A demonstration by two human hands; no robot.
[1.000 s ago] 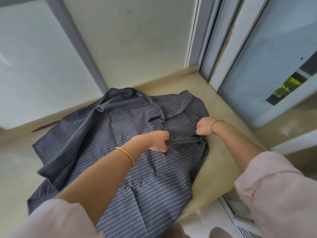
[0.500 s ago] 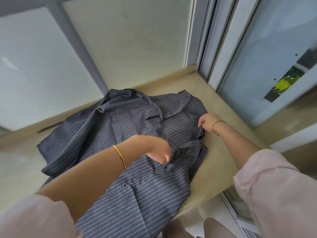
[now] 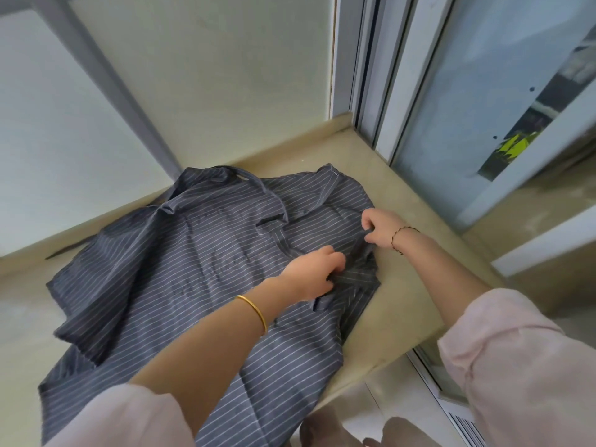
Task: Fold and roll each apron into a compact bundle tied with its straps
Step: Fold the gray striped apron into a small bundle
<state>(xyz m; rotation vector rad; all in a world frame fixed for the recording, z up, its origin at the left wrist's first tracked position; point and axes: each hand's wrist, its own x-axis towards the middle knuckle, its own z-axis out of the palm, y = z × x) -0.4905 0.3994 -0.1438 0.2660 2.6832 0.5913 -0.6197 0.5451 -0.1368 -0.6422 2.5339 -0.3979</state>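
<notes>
Moved nearer the right hand point(image 3: 380, 228), the left hand point(image 3: 311, 275) is clenched on the apron point(image 3: 193, 253); cloth is pinched by both near the ledge's point(image 3: 404, 301) right edge, below frosted windows point(image 3: 225, 75).

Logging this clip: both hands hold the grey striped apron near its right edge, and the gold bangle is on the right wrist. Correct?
Wrong wrist: the head view shows the gold bangle on the left wrist. The left hand and right hand do hold the grey striped apron near its right edge.
</notes>
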